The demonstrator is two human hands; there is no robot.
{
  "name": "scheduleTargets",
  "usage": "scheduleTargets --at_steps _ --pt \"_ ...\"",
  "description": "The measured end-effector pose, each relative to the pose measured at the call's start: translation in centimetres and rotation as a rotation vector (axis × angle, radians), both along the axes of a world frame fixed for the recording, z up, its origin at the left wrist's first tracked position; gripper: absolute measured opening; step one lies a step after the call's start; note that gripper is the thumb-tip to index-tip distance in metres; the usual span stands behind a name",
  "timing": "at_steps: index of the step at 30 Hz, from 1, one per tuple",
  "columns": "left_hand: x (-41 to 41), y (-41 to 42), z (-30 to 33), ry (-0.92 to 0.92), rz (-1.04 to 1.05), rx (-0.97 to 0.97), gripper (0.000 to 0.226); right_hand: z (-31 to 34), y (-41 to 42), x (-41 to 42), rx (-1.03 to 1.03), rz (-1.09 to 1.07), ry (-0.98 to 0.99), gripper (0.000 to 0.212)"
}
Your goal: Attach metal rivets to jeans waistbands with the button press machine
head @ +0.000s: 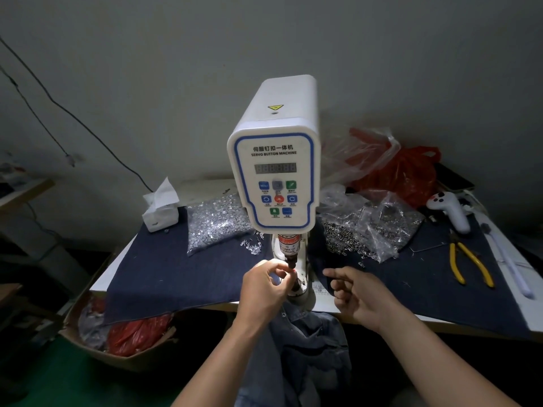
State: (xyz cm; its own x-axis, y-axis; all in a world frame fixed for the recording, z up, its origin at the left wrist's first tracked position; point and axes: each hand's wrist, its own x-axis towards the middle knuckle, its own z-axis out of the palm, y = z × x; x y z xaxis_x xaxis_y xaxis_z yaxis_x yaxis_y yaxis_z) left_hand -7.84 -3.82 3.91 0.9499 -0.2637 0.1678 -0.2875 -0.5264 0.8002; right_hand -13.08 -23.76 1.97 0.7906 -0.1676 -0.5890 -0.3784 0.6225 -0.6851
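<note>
Already at the white servo button machine point(272, 160), your left hand point(266, 284) pinches a small rivet part just left of its vertical punch point(291, 263), while your right hand point(357, 290) hovers loosely curled, empty, above the blue denim jeans point(305, 348).

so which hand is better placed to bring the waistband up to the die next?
Right, probably. The right hand is free, fingers loosely curled, just right of the die and above the jeans hanging off the table edge. The left hand is busy, fingertips pinched at the press head.
</note>
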Motion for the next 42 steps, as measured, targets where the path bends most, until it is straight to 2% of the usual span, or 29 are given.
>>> scheduleTargets --at_steps 2,4,7,9,10,12,13,16,18,19,20,22,24,26,28,30,33,35,39,42 --pt "0.0 0.1 0.0 0.0 0.008 0.003 0.007 0.4 0.3 -0.3 -0.046 0.021 -0.009 0.022" --pt "0.1 0.2 0.0 0.016 0.013 0.002 0.013 0.9 0.8 -0.6 -0.189 0.086 -0.054 0.018" --pt "0.4 0.5 -0.5 0.11 0.015 -0.104 0.012 1.6 1.5 -2.4 -0.65 0.245 -0.328 0.008" --pt "0.3 0.8 -0.5 0.229 0.027 -0.26 0.008 1.0 2.1 -4.2 -1.008 0.374 -0.577 0.005" --pt "0.1 0.9 -0.4 0.296 0.03 -0.348 0.008 0.4 2.3 -5.0 -1.143 0.472 -0.641 0.01" --pt "-0.1 1.3 -0.1 0.427 0.026 -0.48 0.01 -0.7 2.6 -6.2 -1.307 0.631 -0.631 0.024" --pt "-0.2 1.5 0.1 0.482 0.02 -0.513 0.01 -1.2 2.6 -6.5 -1.354 0.645 -0.608 0.027" --pt "-0.5 2.1 0.9 0.623 -0.023 -0.649 0.021 -1.1 2.8 -6.4 -1.44 0.6 -0.6 0.021" --pt "-0.9 2.6 1.9 0.619 -0.084 -0.691 0.031 -0.2 2.8 -6.1 -1.452 0.632 -0.596 0.018" --pt "-1.0 3.1 2.2 0.56 -0.15 -0.642 0.037 0.2 2.6 -5.9 -1.433 0.651 -0.579 0.023" --pt "-1.1 3.7 2.6 0.463 -0.24 -0.52 0.04 0.9 2.4 -5.7 -1.388 0.668 -0.563 0.026" --pt "-1.2 4.9 3.2 0.245 -0.447 -0.152 0.026 2.2 1.9 -5.4 -1.214 0.707 -0.567 0.026" --pt "-0.9 5.9 3.4 0.101 -0.572 0.173 0.025 3.5 1.6 -5.1 -1.037 0.742 -0.605 0.021" --pt "-0.8 6.4 3.4 0.032 -0.62 0.289 0.027 4.4 1.6 -4.8 -0.958 0.779 -0.637 0.019" --pt "-0.5 6.7 3.6 0.029 -0.632 0.254 0.017 5.2 1.8 -4.4 -0.912 0.805 -0.652 0.017" --pt "-0.1 7.4 3.4 0.09 -0.603 0.098 0.013 5.8 1.5 -4.0 -0.87 0.809 -0.636 0.012" --pt "-0.2 7.8 1.9 0.256 -0.528 -0.211 0.035 6.4 0.5 -3.5 -0.973 0.903 -0.569 0.005" --pt "-0.5 6.9 0.4 0.399 -0.457 -0.344 0.048 6.4 0.3 -3.1 -1.039 0.913 -0.523 0.009" --pt "-0.4 4.1 -1.9 0.436 -0.243 -0.417 0.045 4.9 0.7 -1.8 -1.021 0.764 -0.428 0.019" --pt "0.3 2.7 -2.3 0.401 -0.108 -0.423 0.041 3.2 1.2 -0.6 -0.813 0.596 -0.394 0.024"
